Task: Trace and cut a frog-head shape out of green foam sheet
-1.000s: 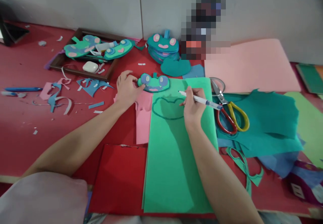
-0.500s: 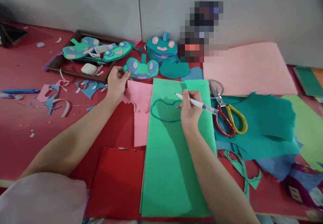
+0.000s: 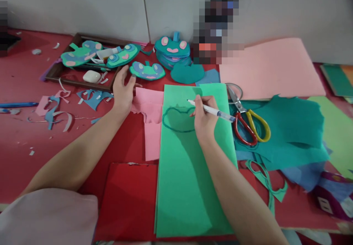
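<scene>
My right hand (image 3: pixel 205 118) grips a white pen (image 3: pixel 212 110), its dark tip just above a green sheet (image 3: pixel 187 186). A rounded, two-bumped outline (image 3: pixel 176 131) is drawn on that sheet; my hand covers its right end. My left hand (image 3: pixel 123 90) is open, fingers apart, beside a green and blue frog-face cutout (image 3: pixel 147 72) that lies on the table. Under the left fingers, a pink scrap (image 3: pixel 150 105) reaches to the green sheet's left edge. A plain teal cutout (image 3: pixel 187 74) lies beyond the sheet.
Scissors (image 3: pixel 241 109) with red and yellow handles rest on teal sheets (image 3: pixel 298 134) at right. A brown frame tray (image 3: pixel 52 76) holds more frog faces and a white case (image 3: pixel 92 76). Stacked frog faces (image 3: pixel 173 52) sit by the wall. Pink sheet (image 3: pixel 270 68) lies back right; scraps litter the left.
My left hand has let go of the frog-face cutout, which has dropped from tilted up to lying flat. My right hand stays near the outline with the pen. The view has shifted slightly.
</scene>
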`<action>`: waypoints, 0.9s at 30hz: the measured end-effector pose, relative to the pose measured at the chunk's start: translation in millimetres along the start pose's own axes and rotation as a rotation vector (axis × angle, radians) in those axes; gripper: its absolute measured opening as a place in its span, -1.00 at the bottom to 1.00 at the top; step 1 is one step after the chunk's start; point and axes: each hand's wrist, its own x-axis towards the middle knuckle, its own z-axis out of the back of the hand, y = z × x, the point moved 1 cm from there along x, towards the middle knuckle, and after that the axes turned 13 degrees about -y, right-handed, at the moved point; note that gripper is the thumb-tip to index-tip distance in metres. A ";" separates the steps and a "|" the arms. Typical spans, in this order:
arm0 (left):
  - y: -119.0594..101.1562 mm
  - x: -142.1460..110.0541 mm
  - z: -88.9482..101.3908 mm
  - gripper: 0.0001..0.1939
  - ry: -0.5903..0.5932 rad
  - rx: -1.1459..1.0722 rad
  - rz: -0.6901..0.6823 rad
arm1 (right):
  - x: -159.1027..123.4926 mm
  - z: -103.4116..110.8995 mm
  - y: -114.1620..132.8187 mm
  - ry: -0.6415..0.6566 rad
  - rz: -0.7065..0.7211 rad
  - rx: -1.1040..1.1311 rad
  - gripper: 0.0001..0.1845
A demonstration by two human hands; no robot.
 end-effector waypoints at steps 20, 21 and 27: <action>-11.6 -15.5 -1.4 -0.56 0.145 -0.080 0.040 | -3.4 7.8 2.2 -0.030 0.102 -0.077 -0.78; -13.8 -18.3 -2.5 -0.56 0.158 -0.042 -0.022 | -3.3 7.7 2.0 -0.046 0.080 -0.046 -0.79; -24.4 -25.4 -4.4 -0.69 0.187 0.230 -0.248 | -4.7 7.8 4.2 -0.036 0.114 0.102 -0.75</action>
